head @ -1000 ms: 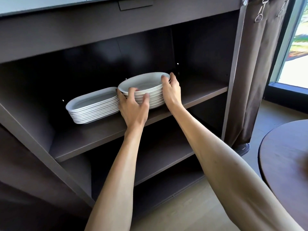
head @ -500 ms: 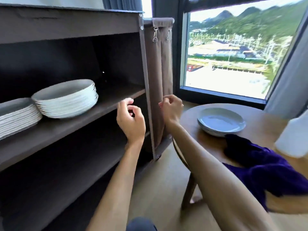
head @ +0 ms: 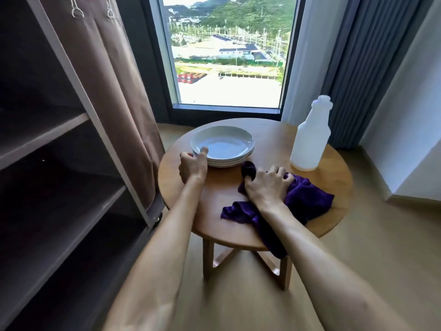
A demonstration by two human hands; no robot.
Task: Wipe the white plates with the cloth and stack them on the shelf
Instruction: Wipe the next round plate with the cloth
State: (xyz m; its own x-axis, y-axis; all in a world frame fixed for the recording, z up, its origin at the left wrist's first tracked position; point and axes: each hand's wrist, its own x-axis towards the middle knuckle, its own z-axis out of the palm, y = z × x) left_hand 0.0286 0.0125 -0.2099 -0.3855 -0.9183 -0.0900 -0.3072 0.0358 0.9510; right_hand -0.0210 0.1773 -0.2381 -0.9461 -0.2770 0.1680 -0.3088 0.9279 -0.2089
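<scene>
front table edge [head: 191, 206] bare | bottle [head: 310, 137] blocks back right

Single view only: a wide-angle camera worn on the person's head, looking forward and steeply down over both forearms, which enter from the bottom edge. It faces a round table [head: 238, 225] close in front at arm's reach, with a window [head: 229, 51] straight beyond it. A shelf unit [head: 59, 149] fills the left edge at close range, and straight lines bow toward the frame margins.
</scene>
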